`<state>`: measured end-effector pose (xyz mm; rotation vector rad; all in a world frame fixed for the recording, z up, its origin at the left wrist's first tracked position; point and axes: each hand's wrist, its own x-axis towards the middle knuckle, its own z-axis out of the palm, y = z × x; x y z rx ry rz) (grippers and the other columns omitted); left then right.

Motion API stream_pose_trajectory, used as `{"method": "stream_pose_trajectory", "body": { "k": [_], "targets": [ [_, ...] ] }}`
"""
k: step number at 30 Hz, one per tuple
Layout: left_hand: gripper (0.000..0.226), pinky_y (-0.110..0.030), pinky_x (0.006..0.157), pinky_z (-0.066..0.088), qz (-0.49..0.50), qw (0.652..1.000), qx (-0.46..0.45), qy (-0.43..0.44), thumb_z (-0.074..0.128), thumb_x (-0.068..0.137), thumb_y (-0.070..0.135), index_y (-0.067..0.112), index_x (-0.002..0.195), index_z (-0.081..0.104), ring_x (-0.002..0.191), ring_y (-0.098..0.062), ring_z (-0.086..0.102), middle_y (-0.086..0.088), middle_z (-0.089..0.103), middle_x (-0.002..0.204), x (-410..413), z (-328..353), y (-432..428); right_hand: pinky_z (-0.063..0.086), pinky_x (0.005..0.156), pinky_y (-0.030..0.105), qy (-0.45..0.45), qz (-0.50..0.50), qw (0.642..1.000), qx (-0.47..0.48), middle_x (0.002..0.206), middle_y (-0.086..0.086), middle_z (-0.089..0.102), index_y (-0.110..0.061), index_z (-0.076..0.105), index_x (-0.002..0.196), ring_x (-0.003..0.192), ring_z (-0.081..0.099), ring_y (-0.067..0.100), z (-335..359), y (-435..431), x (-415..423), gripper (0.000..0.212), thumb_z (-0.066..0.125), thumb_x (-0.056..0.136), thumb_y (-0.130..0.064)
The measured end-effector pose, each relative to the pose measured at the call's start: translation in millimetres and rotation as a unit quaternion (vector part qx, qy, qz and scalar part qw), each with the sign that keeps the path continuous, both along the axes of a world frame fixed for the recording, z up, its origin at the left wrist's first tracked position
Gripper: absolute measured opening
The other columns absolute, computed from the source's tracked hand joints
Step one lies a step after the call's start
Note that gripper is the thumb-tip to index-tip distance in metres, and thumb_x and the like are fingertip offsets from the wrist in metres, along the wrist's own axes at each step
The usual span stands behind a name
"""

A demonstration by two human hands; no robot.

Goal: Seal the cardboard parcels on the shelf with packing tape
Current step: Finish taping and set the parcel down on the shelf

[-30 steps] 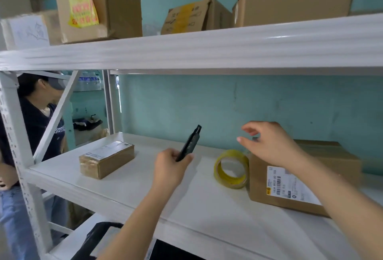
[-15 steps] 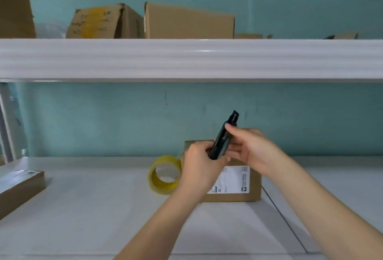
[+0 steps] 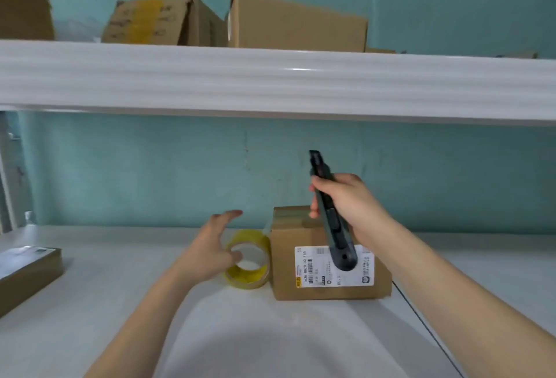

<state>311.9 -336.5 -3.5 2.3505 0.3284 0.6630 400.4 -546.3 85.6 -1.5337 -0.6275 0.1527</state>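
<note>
A small cardboard parcel (image 3: 313, 289) with a white label stands on the white shelf (image 3: 270, 335) near the teal wall. A roll of yellowish packing tape (image 3: 251, 269) stands on edge just left of it, touching or nearly touching the box. My right hand (image 3: 350, 203) grips a dark utility knife (image 3: 337, 239) in front of the parcel, its long body slanting up and left. My left hand (image 3: 210, 245) hovers with fingers spread at the tape roll's left side; whether it touches the roll is unclear.
A flat cardboard parcel (image 3: 28, 272) lies at the shelf's left edge. The upper shelf board (image 3: 270, 82) runs across overhead, bearing several cardboard boxes (image 3: 296, 24). A seam line (image 3: 421, 317) crosses the shelf on the right.
The knife passed from my left hand to my right hand. My left hand let go and moved down-left to the tape roll. The view swung right onto the labelled parcel.
</note>
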Motion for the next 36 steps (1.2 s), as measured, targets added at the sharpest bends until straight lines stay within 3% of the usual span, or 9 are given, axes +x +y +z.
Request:
{"method": "stream_pose_trajectory", "body": {
  "k": [4,11,15,17,21,25,28,31,36],
  "targets": [
    [0.075,-0.023,0.103,0.033,-0.021,0.988,0.132,0.072,0.070,0.075,0.025,0.021,0.141,0.035,0.126,-0.022,0.041,-0.004,0.042,0.133,26.7,-16.3,-3.4,0.053,0.058,0.033,-0.022,0.002,0.996,-0.088,0.057,0.012,0.062,-0.002,0.057,0.082,0.046,0.056,0.023,6.0,55.1,-3.0,0.016,0.058,0.088,-0.017],
    [0.056,-0.036,0.080,0.046,0.029,0.951,0.309,0.003,0.042,0.083,0.004,0.031,0.132,0.050,0.112,-0.029,0.050,-0.008,0.052,0.116,33.6,-9.3,1.1,0.045,0.041,0.020,-0.005,-0.037,0.972,-0.232,0.062,0.019,0.062,0.006,0.053,0.099,0.032,0.056,0.020,-1.7,64.6,22.2,0.021,0.055,0.083,-0.007],
    [0.057,-0.028,0.041,0.044,0.023,0.885,0.464,-0.025,0.073,0.044,-0.003,0.026,0.093,0.071,0.064,-0.028,0.060,-0.006,0.059,0.074,21.7,12.9,8.9,0.042,0.038,0.016,-0.025,-0.012,0.957,-0.288,0.059,0.016,0.061,0.002,0.054,0.090,0.032,0.055,0.016,-3.6,56.5,19.9,0.014,0.055,0.085,-0.011],
    [0.058,-0.024,0.038,0.041,0.016,0.854,0.519,-0.019,0.076,0.035,0.002,0.025,0.088,0.073,0.056,-0.025,0.058,-0.004,0.058,0.068,19.4,16.3,17.6,0.043,0.044,0.018,-0.034,-0.012,0.955,-0.296,0.058,0.012,0.061,0.000,0.055,0.088,0.034,0.055,0.015,-9.0,56.0,19.9,0.015,0.055,0.085,-0.014],
    [0.063,-0.023,0.044,0.046,-0.032,0.815,0.578,0.022,0.074,0.040,0.005,0.024,0.101,0.070,0.060,-0.021,0.058,0.000,0.061,0.074,12.1,17.2,28.4,0.049,0.059,0.030,-0.026,-0.012,0.963,-0.268,0.055,0.010,0.062,0.000,0.057,0.087,0.044,0.057,0.020,-15.3,54.3,25.4,0.017,0.057,0.083,-0.016],
    [0.084,-0.020,0.050,0.048,-0.076,0.806,0.587,0.021,0.070,0.042,0.001,0.019,0.123,0.058,0.064,-0.018,0.058,0.004,0.060,0.078,6.8,15.9,41.9,0.049,0.054,0.027,-0.026,0.012,0.958,-0.285,0.054,0.008,0.061,-0.002,0.058,0.081,0.047,0.057,0.022,-12.7,51.8,24.8,0.017,0.057,0.085,-0.018],
    [0.071,-0.019,0.051,0.046,-0.086,0.782,0.618,-0.001,0.051,0.058,0.006,0.018,0.127,0.056,0.063,-0.016,0.059,0.007,0.060,0.076,1.5,19.1,44.1,0.052,0.059,0.029,-0.049,0.028,0.941,-0.335,0.052,0.006,0.062,-0.005,0.059,0.072,0.048,0.058,0.021,-8.5,50.4,28.0,0.020,0.057,0.085,-0.021],
    [0.078,-0.022,0.052,0.048,-0.081,0.763,0.641,0.002,0.068,0.054,0.007,0.017,0.130,0.054,0.061,-0.018,0.058,0.005,0.061,0.074,-1.1,15.2,40.4,0.052,0.058,0.028,-0.074,0.030,0.916,-0.393,0.054,0.005,0.064,-0.007,0.060,0.070,0.047,0.060,0.020,-2.9,49.6,30.1,0.022,0.057,0.084,-0.022],
    [0.069,-0.037,0.093,0.040,-0.073,0.838,0.537,0.073,0.041,0.093,0.023,0.021,0.151,0.004,0.110,-0.030,0.048,-0.007,0.047,0.121,-3.6,5.4,21.9,0.050,0.059,0.027,-0.120,0.072,0.857,-0.496,0.059,0.011,0.064,-0.002,0.062,0.077,0.045,0.059,0.020,11.4,56.2,20.6,0.023,0.053,0.086,-0.021]
  ]
}}
